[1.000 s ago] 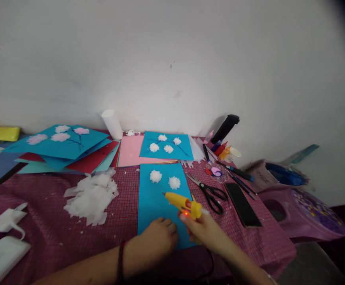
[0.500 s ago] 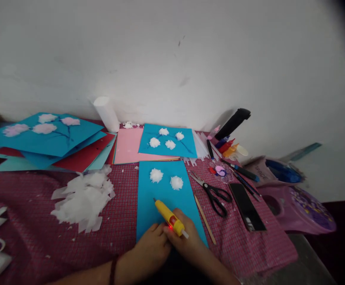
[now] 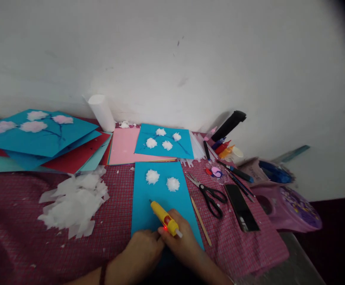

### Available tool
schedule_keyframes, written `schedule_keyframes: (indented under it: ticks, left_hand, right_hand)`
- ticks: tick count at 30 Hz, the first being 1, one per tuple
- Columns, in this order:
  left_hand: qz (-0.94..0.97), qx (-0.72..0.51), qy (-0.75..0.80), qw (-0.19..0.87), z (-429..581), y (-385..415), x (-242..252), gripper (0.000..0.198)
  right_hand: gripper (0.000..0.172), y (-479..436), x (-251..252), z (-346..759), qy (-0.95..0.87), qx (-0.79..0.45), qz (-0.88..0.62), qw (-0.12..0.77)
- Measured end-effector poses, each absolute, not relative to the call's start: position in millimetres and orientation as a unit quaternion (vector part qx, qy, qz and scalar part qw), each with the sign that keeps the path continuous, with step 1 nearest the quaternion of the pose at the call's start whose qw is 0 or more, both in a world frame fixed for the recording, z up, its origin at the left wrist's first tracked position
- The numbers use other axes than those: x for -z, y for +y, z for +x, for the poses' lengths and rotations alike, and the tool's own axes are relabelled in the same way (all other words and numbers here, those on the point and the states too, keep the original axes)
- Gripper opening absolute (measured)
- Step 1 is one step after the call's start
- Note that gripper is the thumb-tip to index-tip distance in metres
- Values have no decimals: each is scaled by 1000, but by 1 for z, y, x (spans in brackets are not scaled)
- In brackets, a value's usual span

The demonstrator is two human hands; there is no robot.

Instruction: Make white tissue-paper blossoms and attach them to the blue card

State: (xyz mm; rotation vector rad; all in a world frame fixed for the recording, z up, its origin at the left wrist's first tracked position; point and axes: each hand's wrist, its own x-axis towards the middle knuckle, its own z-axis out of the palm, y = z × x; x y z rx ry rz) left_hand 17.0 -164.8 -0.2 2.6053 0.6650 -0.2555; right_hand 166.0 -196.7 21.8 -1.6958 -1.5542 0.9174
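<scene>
Right hand (image 3: 184, 238) gripping glue gun (image 3: 162, 214) over blue sheet (image 3: 141, 215) bearing 2 puffs (image 3: 152, 177), left hand (image 3: 143, 248) at sheet's near end, grip unclear

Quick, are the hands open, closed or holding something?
Left hand: curled over the near blue rectangular paper sheet; whether it holds anything cannot be told.
Right hand: closed around the yellow plastic glue gun.

right hand (image 3: 182, 236): grips yellow glue gun (image 3: 162, 215) | left hand (image 3: 143, 250): beside it | blue sheet (image 3: 141, 208): beneath
</scene>
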Motion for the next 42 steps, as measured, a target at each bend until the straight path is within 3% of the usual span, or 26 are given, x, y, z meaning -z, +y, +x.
schedule_keyframes:
  ticks: [22, 36, 42]
  left_hand:
    - [950, 59, 230, 203, 16, -167, 6, 27]
    - [950, -28, 223, 216, 14, -170, 13, 30]
    - [949, -87, 224, 205, 15, -173, 20, 14]
  right_hand:
    - [10, -195, -15, 165, -582, -330, -667, 328]
    - [16, -194, -8, 174, -578, -356, -676, 286]
    - [15, -186, -22, 180, -577, -377, -670, 277]
